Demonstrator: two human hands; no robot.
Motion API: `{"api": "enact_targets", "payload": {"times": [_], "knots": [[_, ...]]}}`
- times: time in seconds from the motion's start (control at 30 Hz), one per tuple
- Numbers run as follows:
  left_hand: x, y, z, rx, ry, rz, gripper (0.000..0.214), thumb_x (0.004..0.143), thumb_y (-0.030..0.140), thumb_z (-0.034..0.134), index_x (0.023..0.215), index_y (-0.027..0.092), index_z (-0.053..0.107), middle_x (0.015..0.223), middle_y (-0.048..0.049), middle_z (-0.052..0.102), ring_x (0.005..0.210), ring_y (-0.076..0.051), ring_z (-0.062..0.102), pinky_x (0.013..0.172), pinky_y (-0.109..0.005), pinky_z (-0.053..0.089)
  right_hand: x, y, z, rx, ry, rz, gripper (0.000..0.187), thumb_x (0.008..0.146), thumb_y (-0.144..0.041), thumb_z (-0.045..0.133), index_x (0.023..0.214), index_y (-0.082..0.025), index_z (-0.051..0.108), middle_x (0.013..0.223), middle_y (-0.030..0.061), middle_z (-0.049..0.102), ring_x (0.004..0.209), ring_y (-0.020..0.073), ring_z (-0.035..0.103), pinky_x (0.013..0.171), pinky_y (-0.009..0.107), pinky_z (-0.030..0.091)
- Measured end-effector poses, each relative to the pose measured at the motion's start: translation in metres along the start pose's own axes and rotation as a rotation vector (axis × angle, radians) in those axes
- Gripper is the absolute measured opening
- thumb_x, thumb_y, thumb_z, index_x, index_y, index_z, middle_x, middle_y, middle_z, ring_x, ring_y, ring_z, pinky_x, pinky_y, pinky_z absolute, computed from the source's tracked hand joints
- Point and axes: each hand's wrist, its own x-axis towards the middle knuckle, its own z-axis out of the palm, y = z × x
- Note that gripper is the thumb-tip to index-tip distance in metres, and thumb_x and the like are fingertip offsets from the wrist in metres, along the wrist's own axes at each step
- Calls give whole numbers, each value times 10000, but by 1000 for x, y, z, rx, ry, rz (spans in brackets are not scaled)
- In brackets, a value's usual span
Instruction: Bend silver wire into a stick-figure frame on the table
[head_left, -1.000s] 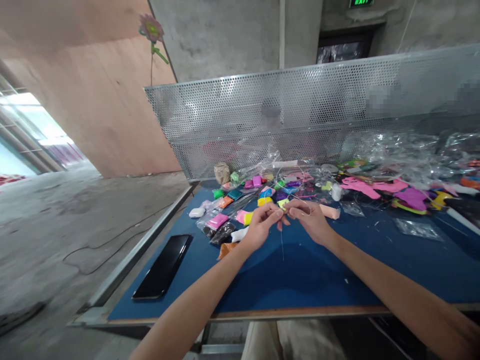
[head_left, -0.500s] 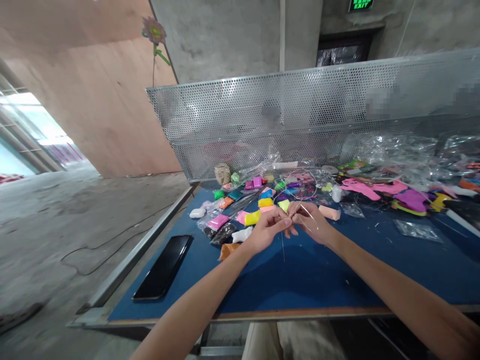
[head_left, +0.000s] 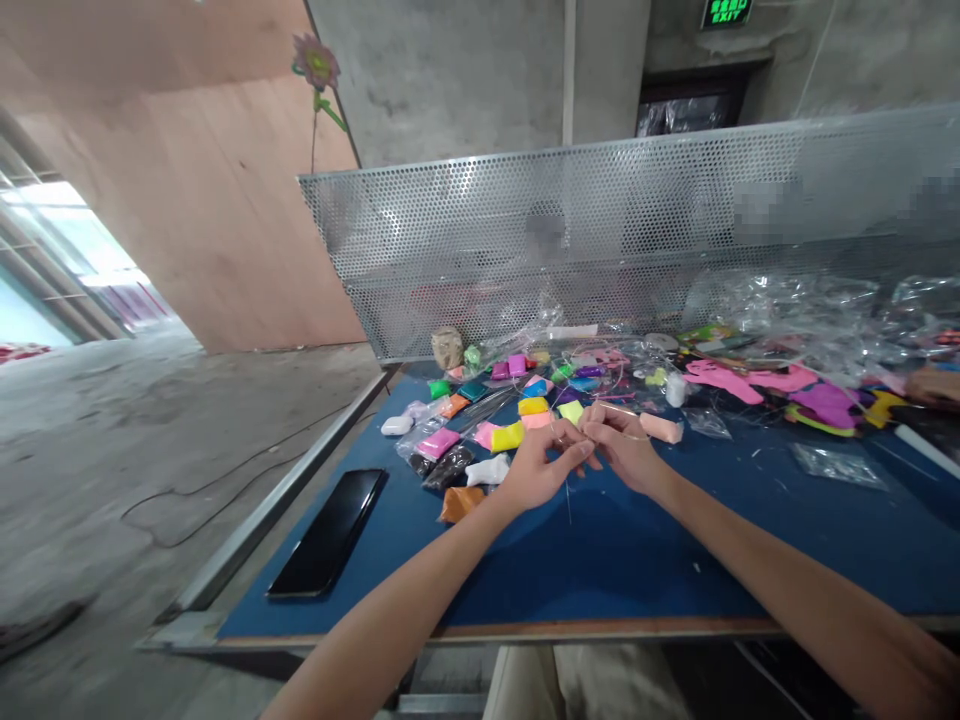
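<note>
Over the middle of the blue table (head_left: 645, 560), my left hand (head_left: 541, 468) and my right hand (head_left: 622, 447) meet fingertip to fingertip. Both are closed in a pinch on a thin silvery wire (head_left: 568, 488); one end hangs down toward the table, and a loop arcs up behind my right hand. Just beyond my fingers lie small packets of coloured clay (head_left: 507, 436) in yellow, pink, green and orange.
A black phone (head_left: 328, 532) lies flat at the table's left. A white earbud case (head_left: 395, 425) sits near the left edge. Clear plastic bags and pink and purple cut-outs (head_left: 750, 378) crowd the back right. A perforated metal screen (head_left: 600, 230) stands behind.
Both hands have drawn a little nearer to me and closer together, still pinching the wire. The wire loop has shifted behind my right hand.
</note>
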Motion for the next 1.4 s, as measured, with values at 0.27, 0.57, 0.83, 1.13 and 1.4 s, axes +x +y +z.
{"api": "enact_targets", "payload": {"times": [0.27,0.57,0.83,1.13,1.4], "knots": [[2,-5,1,-128,-10,-7,343,888,484,611,823,150,571,765,-49,688,553,-103,554,566,-234,424,2,3,-1,60,-63,29,261,828,-357,719,720,-199,541,680,-39,543,469,97,513,436,250,463],[3,-5,-1,-276,-61,-32,308,902,434,602,801,143,581,709,-54,668,542,-117,562,558,-248,438,-1,3,0,166,-165,51,246,851,-426,694,831,-209,581,741,-28,576,479,106,542,498,297,537],[-1,-5,1,136,27,27,353,938,448,541,802,134,630,734,-30,651,520,-79,516,538,-214,386,-1,6,3,287,-142,153,307,819,-384,719,734,-203,486,826,-22,488,603,92,476,522,224,481],[-2,-6,7,147,34,-4,370,926,461,553,803,126,653,727,-33,659,492,-76,512,523,-211,387,-3,1,14,237,-2,84,274,810,-213,689,689,-203,444,660,-61,416,466,70,368,355,177,336],[3,-11,3,-625,-117,-272,273,833,402,661,811,131,634,602,-17,574,518,-106,508,572,-242,423,-5,-4,6,251,-112,141,259,838,-327,704,1054,-231,598,704,-44,564,524,117,577,487,267,536]]}}
